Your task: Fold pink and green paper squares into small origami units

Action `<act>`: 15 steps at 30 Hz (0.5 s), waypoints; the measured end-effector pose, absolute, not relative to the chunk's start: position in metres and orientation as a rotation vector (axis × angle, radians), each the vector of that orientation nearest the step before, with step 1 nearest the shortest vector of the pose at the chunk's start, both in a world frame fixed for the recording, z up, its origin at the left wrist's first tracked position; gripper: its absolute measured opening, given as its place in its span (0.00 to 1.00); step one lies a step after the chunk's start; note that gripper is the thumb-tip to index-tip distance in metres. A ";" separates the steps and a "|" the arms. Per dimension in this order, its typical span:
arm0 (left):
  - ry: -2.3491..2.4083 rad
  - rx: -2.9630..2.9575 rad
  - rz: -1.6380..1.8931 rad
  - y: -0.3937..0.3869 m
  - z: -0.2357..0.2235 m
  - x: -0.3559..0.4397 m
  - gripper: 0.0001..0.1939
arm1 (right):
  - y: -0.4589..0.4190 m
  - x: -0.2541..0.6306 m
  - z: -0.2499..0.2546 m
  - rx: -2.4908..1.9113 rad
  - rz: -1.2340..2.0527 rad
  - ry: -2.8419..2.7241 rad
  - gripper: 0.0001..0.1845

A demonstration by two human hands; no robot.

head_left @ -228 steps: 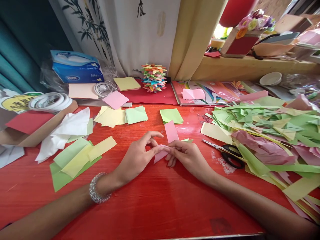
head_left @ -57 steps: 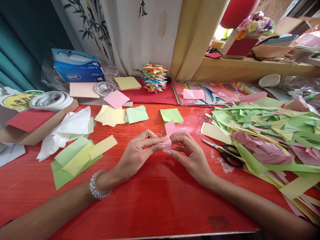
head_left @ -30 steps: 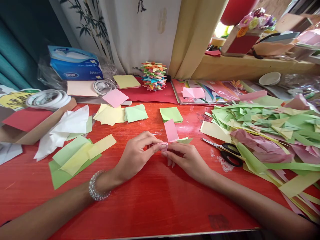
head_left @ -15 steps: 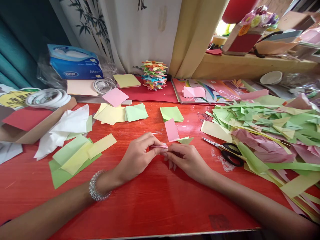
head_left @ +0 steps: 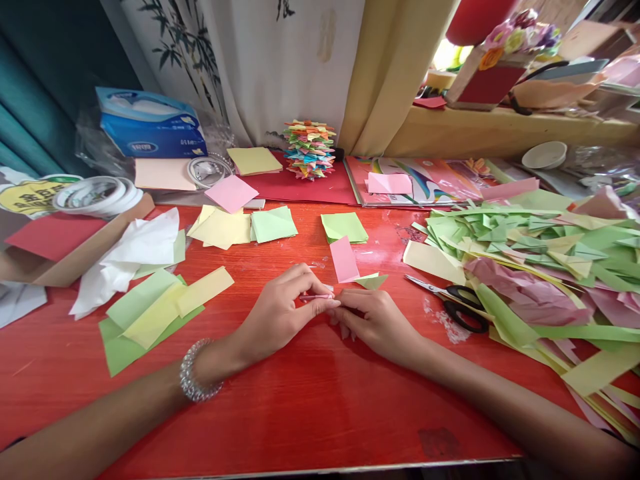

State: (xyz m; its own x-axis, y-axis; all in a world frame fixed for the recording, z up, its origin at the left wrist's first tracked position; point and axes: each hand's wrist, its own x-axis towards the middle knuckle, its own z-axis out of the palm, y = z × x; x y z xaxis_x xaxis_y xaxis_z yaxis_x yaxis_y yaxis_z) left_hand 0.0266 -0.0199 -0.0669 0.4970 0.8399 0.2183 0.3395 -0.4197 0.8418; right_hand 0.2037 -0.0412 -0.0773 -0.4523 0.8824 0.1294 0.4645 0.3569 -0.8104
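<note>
Between my two hands is a small folded piece of pink paper (head_left: 315, 297), seen edge-on and mostly covered by fingers. My left hand (head_left: 287, 303) pinches it between thumb and forefinger; a clear coil bracelet (head_left: 194, 371) circles that wrist. My right hand (head_left: 373, 313) meets the left at the fingertips, closed on the paper's right end, though its grip is partly hidden. Just beyond the fingers lie a pink paper strip (head_left: 344, 259) and a small folded green piece (head_left: 372, 281). A stack of green squares (head_left: 344, 227) is behind them.
Scissors (head_left: 450, 300) lie right of my hands, beside a heap of folded green pieces (head_left: 530, 233) and strips. Yellow squares (head_left: 220, 228) and pale green squares (head_left: 273, 223) sit left of centre. A layered paper model (head_left: 309, 150) stands at the back; a tape box (head_left: 75, 247) is far left.
My left thumb and fingers have shifted slightly around the pink paper, and a little more of its edge shows. Both hands stay in the same place.
</note>
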 end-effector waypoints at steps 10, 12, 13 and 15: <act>0.959 2.011 0.862 -0.022 -0.065 0.026 0.08 | -0.041 0.203 -0.080 -1.099 0.839 -2.132 0.14; 0.955 2.007 0.862 -0.021 -0.065 0.026 0.09 | -0.041 0.203 -0.080 -1.077 0.788 -2.142 0.14; 0.956 2.004 0.858 -0.021 -0.065 0.026 0.09 | -0.041 0.203 -0.080 -1.066 0.770 -2.143 0.14; 0.959 1.993 0.843 -0.021 -0.065 0.027 0.08 | -0.041 0.203 -0.080 -1.054 0.773 -2.135 0.13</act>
State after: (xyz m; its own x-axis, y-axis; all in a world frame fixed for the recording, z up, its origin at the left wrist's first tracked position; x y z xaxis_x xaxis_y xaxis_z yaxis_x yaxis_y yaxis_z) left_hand 0.0269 -0.0209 -0.0653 0.5009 0.8342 0.2307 0.3356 -0.4329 0.8366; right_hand 0.2031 -0.0408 -0.0804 -0.4837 0.8315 0.2733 0.4637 0.5083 -0.7257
